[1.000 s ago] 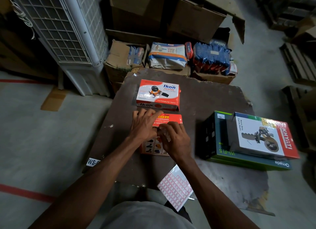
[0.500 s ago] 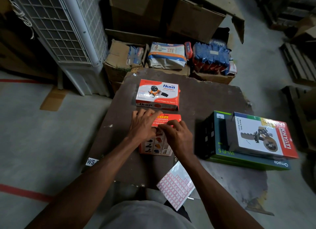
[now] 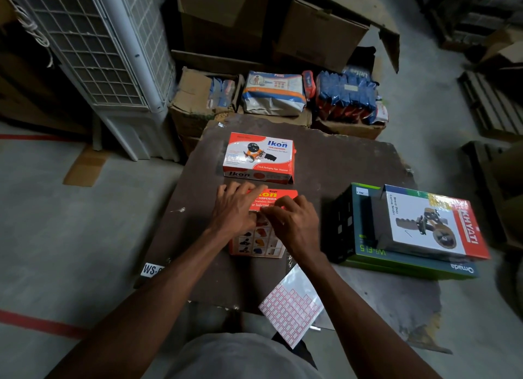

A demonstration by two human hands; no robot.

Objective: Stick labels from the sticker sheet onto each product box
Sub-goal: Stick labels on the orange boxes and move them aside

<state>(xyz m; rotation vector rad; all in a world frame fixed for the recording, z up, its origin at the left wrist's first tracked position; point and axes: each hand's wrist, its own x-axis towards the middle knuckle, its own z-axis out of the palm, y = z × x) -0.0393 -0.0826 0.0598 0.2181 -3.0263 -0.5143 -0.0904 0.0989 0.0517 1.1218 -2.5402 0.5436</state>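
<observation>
Both hands sit on the near red box (image 3: 264,223): the left hand (image 3: 236,209) lies flat with fingers spread, holding it down, and the right hand (image 3: 293,223) has curled fingers pinching at the box top between the thumbs, likely a small label, though it is too small to be sure. That glossy card box runs lengthwise away from the person. Behind the right wrist, the thin sticker sheet (image 3: 290,308) overhangs the dark counter (image 3: 339,166) edge. A second red box (image 3: 259,158) lies just beyond the fingertips; stacked boxes (image 3: 410,231) lie right.
</observation>
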